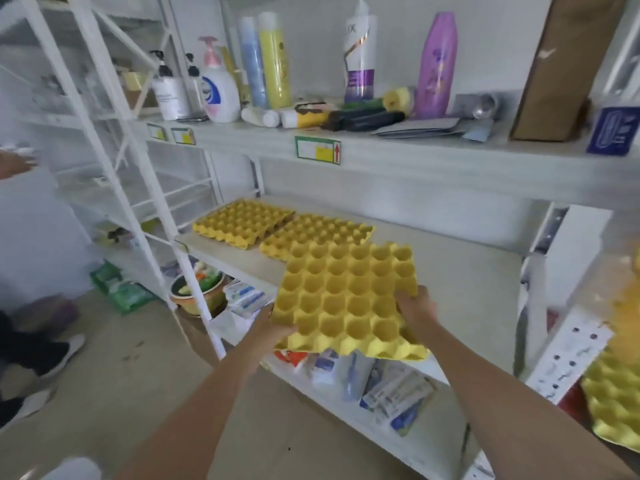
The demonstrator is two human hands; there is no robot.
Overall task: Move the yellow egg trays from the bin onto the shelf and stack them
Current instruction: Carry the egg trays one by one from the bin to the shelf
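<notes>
I hold a yellow egg tray (346, 299) in front of the middle shelf (450, 271), level and just off its front edge. My left hand (273, 327) grips its near left corner. My right hand (415, 308) grips its right side. Two more yellow egg trays lie side by side on the shelf: one at the far left (242, 221), one to its right (318, 233), partly hidden by the held tray. More yellow trays (616, 400) show at the right edge; the bin itself is not clearly visible.
The upper shelf (381, 150) carries bottles, tubes and a brown box (561, 64). The lower shelf holds packets (391, 389) and a pot (197, 292). A white rack post (138, 188) stands to the left. Another person's hand (14, 164) and shoes (59, 355) are at the far left.
</notes>
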